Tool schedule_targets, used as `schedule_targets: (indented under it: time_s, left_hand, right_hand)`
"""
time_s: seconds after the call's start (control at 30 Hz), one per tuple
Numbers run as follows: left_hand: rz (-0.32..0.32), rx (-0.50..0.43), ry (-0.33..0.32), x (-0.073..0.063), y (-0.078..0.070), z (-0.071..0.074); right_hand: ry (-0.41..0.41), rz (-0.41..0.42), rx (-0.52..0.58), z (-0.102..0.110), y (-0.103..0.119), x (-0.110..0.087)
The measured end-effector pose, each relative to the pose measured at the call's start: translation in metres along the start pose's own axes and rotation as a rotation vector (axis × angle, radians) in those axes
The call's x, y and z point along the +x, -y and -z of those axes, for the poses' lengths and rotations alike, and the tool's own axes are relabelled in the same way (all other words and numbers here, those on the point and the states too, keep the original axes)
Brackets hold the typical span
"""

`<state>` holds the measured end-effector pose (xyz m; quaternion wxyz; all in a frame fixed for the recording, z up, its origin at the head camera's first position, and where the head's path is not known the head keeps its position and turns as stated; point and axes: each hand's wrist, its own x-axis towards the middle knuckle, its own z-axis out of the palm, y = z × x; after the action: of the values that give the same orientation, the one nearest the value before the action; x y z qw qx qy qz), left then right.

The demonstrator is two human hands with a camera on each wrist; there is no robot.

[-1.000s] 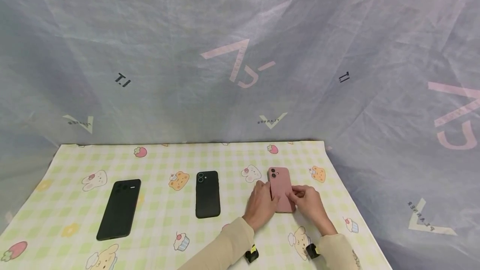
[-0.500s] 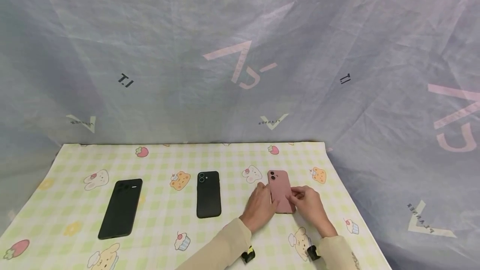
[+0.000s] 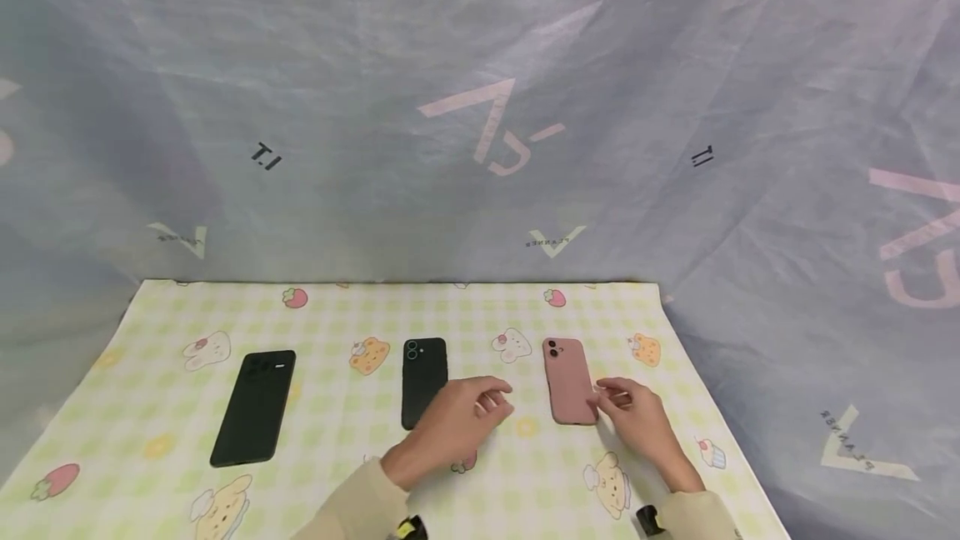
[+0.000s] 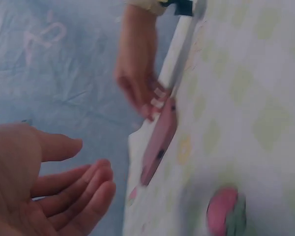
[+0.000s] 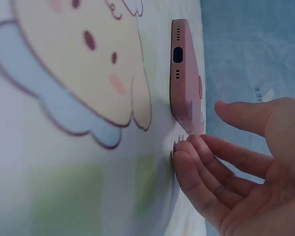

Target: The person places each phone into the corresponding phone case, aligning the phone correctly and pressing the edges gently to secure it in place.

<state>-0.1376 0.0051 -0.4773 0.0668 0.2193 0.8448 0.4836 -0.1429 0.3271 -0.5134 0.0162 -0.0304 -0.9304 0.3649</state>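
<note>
A pink phone lies back up on the checked tablecloth, its two camera lenses at the top left. Beside its right edge is my right hand, the fingertips right at the lower side. In the right wrist view that hand has thumb and fingers spread apart, near the phone's port end. My left hand hovers with loosely bent fingers and nothing in them, overlapping the lower right of a black phone. The left wrist view shows the left hand's fingers apart from the pink phone.
A larger black phone lies tilted at the left of the table. The tablecloth bears printed cartoon animals, strawberries and cupcakes. A grey-blue curtain hangs behind the table and along its right side.
My left hand has let go of the pink phone and moved left, toward the middle black phone. My right fingers have loosened from the pink phone's right edge. The phones stay lying.
</note>
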Motion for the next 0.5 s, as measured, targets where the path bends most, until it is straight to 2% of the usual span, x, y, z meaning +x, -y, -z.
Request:
schedule_targets:
  time_s: [0.1,0.27,0.4,0.5]
  left_hand:
    - [-0.005,-0.048,-0.027,-0.018,0.0,0.018]
    - [0.055,-0.122,-0.067,-0.048,0.007,0.036]
    - [0.146,-0.122,-0.125,-0.076,0.019,0.053]
    - [0.254,-0.096,-0.214,-0.096,0.028,0.067]
  right_hand:
    - [-0.015,-0.015,-0.004,0.004,-0.004,-0.005]
    - [-0.04,-0.012,-0.012,0.004,-0.009,-0.014]
    - [-0.044,-0.014,0.001,0.004,-0.01,-0.02]
    - [-0.05,-0.026,0.002,0.005,-0.011,-0.025]
